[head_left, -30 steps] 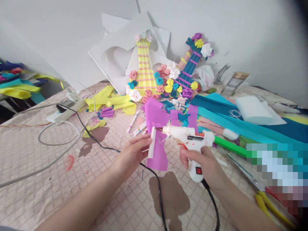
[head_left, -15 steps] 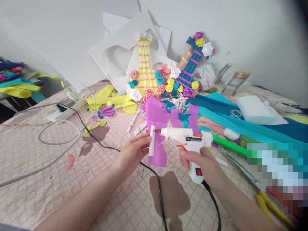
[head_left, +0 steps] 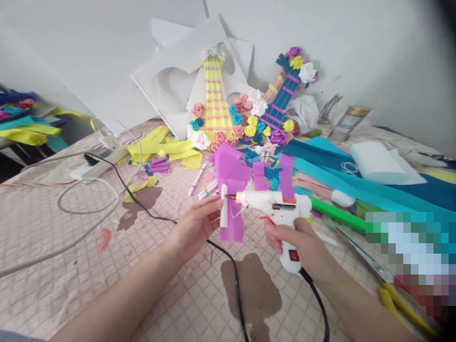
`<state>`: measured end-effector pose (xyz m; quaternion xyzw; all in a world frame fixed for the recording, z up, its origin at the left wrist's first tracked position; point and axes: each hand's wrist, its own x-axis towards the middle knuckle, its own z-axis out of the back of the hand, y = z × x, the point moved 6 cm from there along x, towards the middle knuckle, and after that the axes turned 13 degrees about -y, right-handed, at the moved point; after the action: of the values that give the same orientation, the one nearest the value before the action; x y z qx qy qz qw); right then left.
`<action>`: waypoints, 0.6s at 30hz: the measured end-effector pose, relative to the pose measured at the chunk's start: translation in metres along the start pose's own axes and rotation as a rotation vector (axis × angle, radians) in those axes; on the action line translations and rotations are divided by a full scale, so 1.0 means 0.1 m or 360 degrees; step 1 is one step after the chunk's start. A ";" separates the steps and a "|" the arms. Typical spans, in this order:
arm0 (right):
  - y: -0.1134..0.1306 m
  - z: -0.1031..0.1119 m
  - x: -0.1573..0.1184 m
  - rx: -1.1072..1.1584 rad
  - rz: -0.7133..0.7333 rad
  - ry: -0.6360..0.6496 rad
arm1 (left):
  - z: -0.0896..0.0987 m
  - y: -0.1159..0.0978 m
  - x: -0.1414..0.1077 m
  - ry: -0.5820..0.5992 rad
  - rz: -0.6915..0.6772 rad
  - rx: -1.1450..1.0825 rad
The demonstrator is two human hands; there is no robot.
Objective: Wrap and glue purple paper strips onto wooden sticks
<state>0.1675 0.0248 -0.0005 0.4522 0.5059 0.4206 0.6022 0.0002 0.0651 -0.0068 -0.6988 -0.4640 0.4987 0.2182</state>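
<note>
At centre, the left hand (head_left: 195, 224) pinches a white strip (head_left: 224, 212). The right hand (head_left: 300, 241) grips a glue gun (head_left: 261, 200) — nozzle (head_left: 231, 196) at the strip.

At eight o'clock, in the very corner of the view, a small patch of grey-blue cloth (head_left: 16, 337) is shown; whether it is formed by a sleeve or by another garment cannot be told. Beyond it the left forearm (head_left: 124, 287) is left bare, smooth and tapered toward a narrow wrist. Toward four o'clock the right forearm (head_left: 356, 294) is likewise uncovered. The left hand (head_left: 192, 225) and right hand (head_left: 295, 235) are seen ungloved, with slender fingers.
</note>
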 end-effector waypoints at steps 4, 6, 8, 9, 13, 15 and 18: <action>-0.01 0.00 0.00 0.0008 -0.0007 0.0035 | -0.01 0.01 0.00 0.0018 0.0047 -0.0034; -0.01 0.00 -0.01 0.0015 -0.0001 0.0050 | -0.01 0.03 0.00 0.0020 0.0116 -0.0064; 0.00 -0.01 -0.01 0.0012 -0.0004 0.0053 | -0.01 0.04 0.01 0.0028 0.0186 -0.0097; -0.01 -0.01 -0.02 0.0003 -0.0012 0.0051 | -0.02 0.05 0.01 0.0033 0.0214 -0.0111; -0.01 -0.01 -0.02 -0.0021 -0.0038 0.0045 | -0.01 0.07 0.02 0.0053 0.0269 -0.0157; -0.01 -0.01 -0.02 -0.0018 -0.0048 0.0052 | -0.01 0.07 0.03 0.0049 0.0289 -0.0186; 0.01 -0.02 -0.03 -0.0027 -0.0044 0.0071 | -0.01 0.07 0.02 0.0029 0.0310 -0.0227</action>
<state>0.1648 0.0221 0.0010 0.4306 0.5219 0.4265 0.6002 0.0045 0.0640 -0.0127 -0.7589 -0.4262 0.4769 0.1225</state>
